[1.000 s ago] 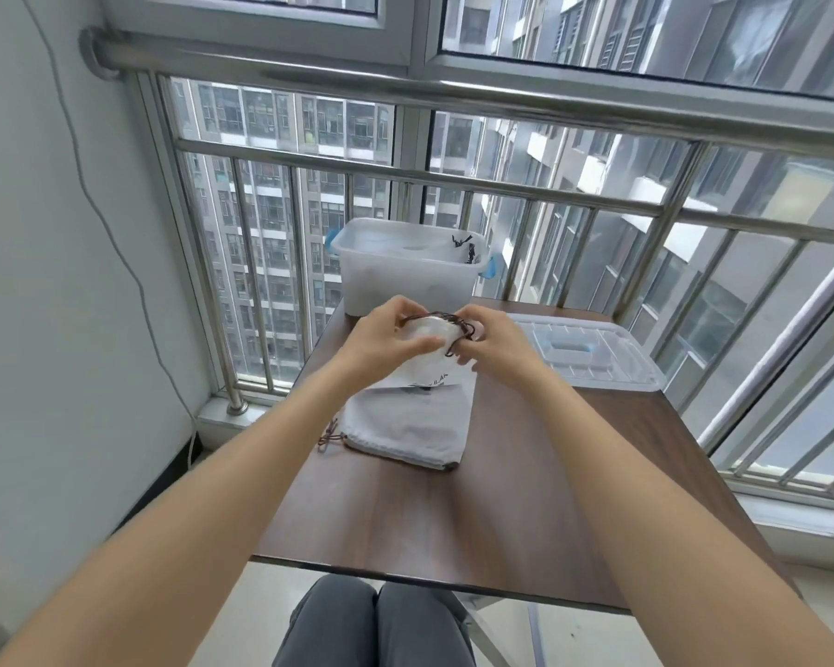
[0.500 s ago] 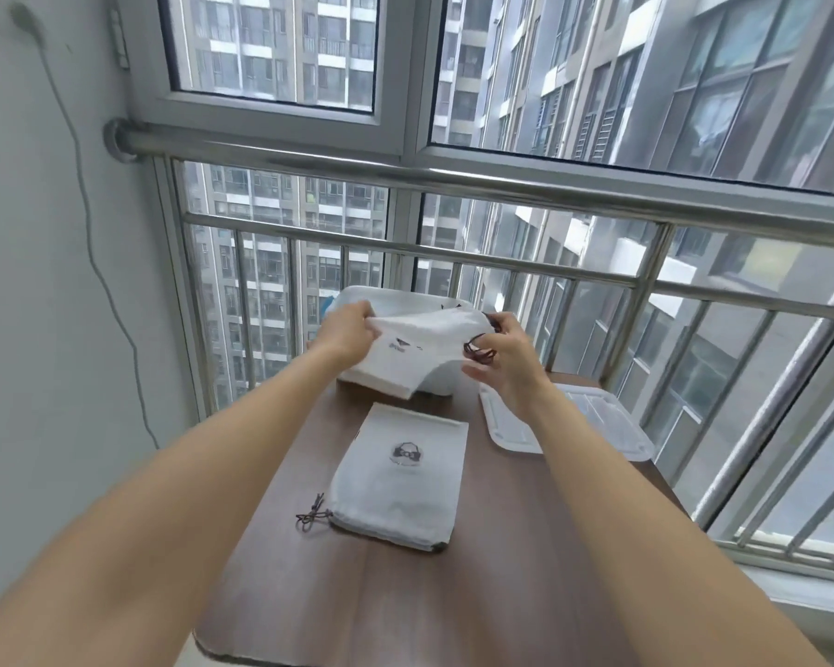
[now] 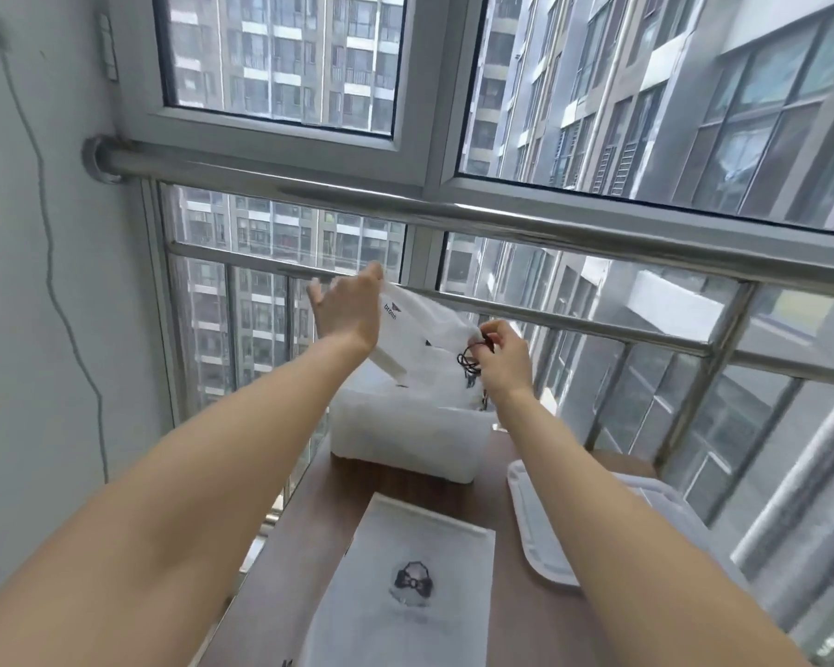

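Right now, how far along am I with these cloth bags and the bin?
Done: the lid is off the bin and lies on the table. In hand: the left hand holds a white bag by its corner above the open bin while the right hand pinches its drawstring. Left: the second bag lies flat on the table, untouched, and the lid likely goes back on.

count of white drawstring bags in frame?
2: held bag between left hand and right hand, above the bin; flat bag on the table. More may be hidden in the bin.

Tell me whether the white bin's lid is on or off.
Off: the lid lies flat on the table, right of the open bin.
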Demonstrator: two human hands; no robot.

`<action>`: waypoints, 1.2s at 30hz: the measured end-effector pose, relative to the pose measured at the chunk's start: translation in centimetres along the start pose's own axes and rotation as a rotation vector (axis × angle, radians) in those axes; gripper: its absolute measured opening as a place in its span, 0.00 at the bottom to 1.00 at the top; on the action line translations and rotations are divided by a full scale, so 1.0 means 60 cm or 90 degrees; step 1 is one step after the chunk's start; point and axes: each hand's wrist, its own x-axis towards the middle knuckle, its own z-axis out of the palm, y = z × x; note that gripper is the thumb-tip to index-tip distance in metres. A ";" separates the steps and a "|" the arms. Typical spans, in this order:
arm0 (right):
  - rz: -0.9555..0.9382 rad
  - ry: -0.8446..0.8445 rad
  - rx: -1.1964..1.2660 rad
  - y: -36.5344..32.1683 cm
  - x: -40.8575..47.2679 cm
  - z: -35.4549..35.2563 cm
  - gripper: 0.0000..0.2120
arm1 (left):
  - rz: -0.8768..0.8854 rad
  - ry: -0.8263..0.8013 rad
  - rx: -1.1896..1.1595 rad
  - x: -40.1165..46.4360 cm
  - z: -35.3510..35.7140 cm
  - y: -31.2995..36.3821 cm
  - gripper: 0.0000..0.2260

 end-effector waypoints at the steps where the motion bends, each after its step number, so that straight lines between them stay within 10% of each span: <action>1: -0.019 0.009 -0.036 0.009 0.015 0.008 0.02 | 0.027 0.026 0.029 0.010 0.010 -0.002 0.12; 6: -0.035 0.026 -0.224 0.065 0.070 0.036 0.10 | 0.156 0.016 0.112 0.033 0.081 -0.019 0.18; 13: 0.015 -0.104 -0.500 0.094 0.068 0.048 0.15 | 0.088 -0.597 0.004 -0.011 0.156 -0.035 0.10; 17: 0.046 -0.256 -0.610 0.084 0.062 0.056 0.26 | -0.096 -0.742 -0.068 -0.011 0.178 -0.040 0.34; 20: 0.104 -0.378 -0.750 0.090 0.079 0.063 0.18 | -0.151 -0.758 -0.032 0.007 0.242 -0.073 0.55; 24: 0.164 -0.476 -0.810 0.104 0.105 0.085 0.12 | -0.182 -0.746 0.021 0.031 0.284 -0.081 0.54; 36: -0.061 -0.136 -0.512 0.107 0.045 0.048 0.16 | 0.016 -0.417 -0.026 -0.032 0.160 -0.007 0.13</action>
